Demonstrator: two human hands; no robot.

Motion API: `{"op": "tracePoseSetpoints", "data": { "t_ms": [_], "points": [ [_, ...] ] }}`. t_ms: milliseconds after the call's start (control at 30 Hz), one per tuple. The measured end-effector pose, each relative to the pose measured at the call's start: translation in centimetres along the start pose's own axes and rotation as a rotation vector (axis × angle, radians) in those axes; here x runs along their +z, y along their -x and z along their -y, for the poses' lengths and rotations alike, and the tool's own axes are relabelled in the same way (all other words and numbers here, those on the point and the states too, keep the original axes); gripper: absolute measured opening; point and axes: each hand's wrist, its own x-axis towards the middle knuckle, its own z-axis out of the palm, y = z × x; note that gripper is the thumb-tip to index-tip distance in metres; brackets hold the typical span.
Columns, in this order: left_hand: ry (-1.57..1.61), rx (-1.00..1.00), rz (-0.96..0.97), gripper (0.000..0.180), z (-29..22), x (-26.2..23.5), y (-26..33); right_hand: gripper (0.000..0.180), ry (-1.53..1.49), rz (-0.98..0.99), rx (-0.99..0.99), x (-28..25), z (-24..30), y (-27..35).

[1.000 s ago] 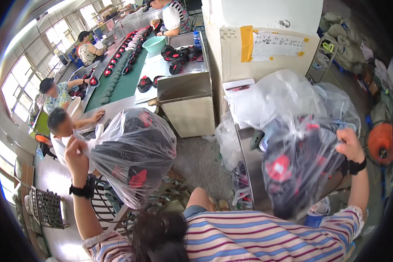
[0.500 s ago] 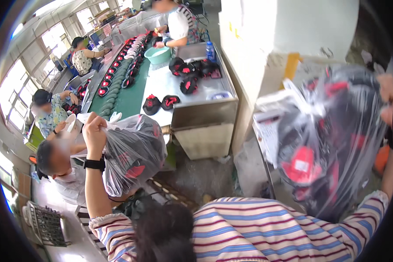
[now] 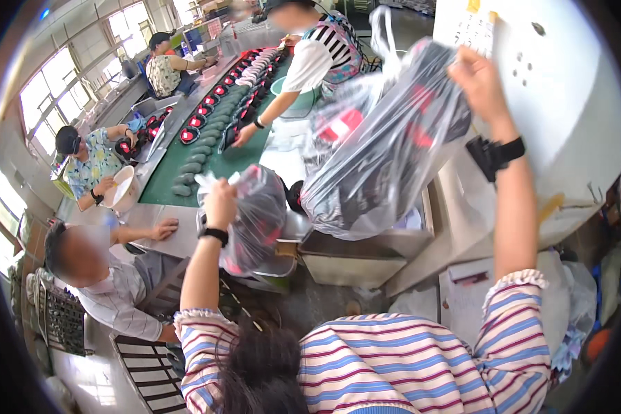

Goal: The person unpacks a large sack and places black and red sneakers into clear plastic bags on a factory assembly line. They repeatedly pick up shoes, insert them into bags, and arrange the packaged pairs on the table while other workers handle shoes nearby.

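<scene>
My left hand [image 3: 220, 203] is closed on the gathered neck of a clear plastic bag [image 3: 259, 217], which hangs beside the near end of the worktable. Dark and red rounded pieces show through its film. Raised higher at the right, my right hand [image 3: 477, 79] grips the side of a larger clear plastic bag [image 3: 386, 162]. Similar dark and red pieces fill this one, and its white knotted top [image 3: 385, 41] sticks up at the far side. The larger bag is tilted and hangs over the metal tray at the table's corner, hiding most of it.
Rows of dark, red and grey pieces [image 3: 200, 148] lie along the green belt [image 3: 169, 165]. A co-worker's arm [image 3: 283, 103] reaches over it from the far right. Another person [image 3: 90, 269] sits close at my left. A white wall [image 3: 559, 103] stands at right, above a box [image 3: 462, 303].
My right hand has swung the larger bag from the far right, leftward and up over the table corner. The left-hand bag has shifted rightward. The far co-worker now leans over the belt.
</scene>
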Motion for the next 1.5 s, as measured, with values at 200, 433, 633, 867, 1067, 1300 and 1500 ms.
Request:
{"op": "tracePoseSetpoints", "data": {
  "t_ms": [200, 433, 633, 867, 1067, 1300, 1500],
  "points": [
    [0.351, 0.007, 0.305, 0.007, -1.7, 1.1, 2.6, 0.054, 0.450, 0.586, 0.133, 11.4, -13.9, 6.9],
    [0.135, 0.046, 0.376, 0.015, 2.8, 0.6, 2.6, 0.028, 1.035, 1.338, 0.272, 21.2, -15.9, 6.0],
    [0.424, -0.121, 0.464, 0.017, 6.4, 4.1, 7.3, 0.035, 0.840, 1.631, -0.329, 36.9, -10.7, 2.3],
    [1.419, 0.337, 0.677, 0.060, 7.2, -9.1, 3.2, 0.076, 0.503, 1.704, -0.558, 49.8, -18.6, 17.9],
    [1.773, 0.950, -0.409, 0.035, 10.3, -16.7, 4.3, 0.070, 0.866, 1.527, 0.039, 55.3, -28.6, 14.9],
    [0.974, -0.893, 0.406, 0.100, 12.5, -2.0, 8.3, 0.089, 0.164, 1.534, -0.744, 59.9, -19.7, 10.7],
    [0.364, -0.341, 0.847, 0.095, 7.9, 5.7, 2.6, 0.050, 0.271, 1.391, -0.520, 59.7, -22.5, 14.3]
  ]
}}
